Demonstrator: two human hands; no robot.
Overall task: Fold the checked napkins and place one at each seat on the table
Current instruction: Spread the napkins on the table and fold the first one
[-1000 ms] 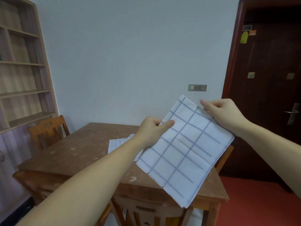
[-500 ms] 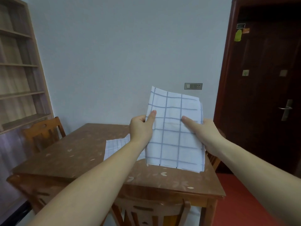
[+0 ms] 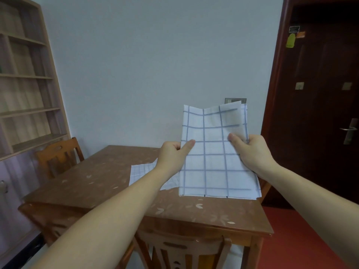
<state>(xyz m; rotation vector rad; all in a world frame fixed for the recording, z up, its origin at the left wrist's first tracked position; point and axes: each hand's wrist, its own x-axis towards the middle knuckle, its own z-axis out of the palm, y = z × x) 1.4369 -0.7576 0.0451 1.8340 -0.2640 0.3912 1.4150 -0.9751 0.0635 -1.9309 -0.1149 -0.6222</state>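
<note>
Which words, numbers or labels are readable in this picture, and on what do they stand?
No text is readable.
On the dark door, the black sticker, orange sticker and yellow-green tag: too small and blurred.
On the checked napkin: grid lines only, no writing.

Dim, soft indoor light; wide-angle bending at edges; slight softness throughout.

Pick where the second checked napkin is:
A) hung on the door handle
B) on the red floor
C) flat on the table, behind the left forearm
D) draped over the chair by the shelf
C: the second napkin lies flat on the table, partly hidden by the forearm, while the left hand and right hand hold the other napkin up.
</note>
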